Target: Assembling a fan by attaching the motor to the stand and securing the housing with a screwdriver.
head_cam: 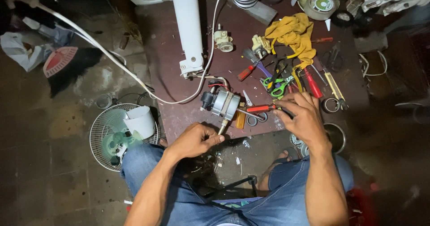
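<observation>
Head view, near to far: my left hand [195, 140] pinches the shaft of the fan motor [219, 103] at the table's [179, 114] near edge. My right hand [303, 116] grips a red-handled screwdriver [260, 108], tip at the motor housing. Judged step: working a housing screw; it calls for steady alignment. Beyond, scissors [280, 85], a yellow cloth [293, 36] and the white fan pole [188, 27] crowd the work.

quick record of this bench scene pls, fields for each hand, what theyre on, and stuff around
left hand: left hand pinches the shaft of the fan motor
right hand: right hand holds the red-handled screwdriver, tip toward the motor
surface: dark red table
nearby: yellow cloth, green-handled scissors, white fan column
floor: fan guard
</observation>
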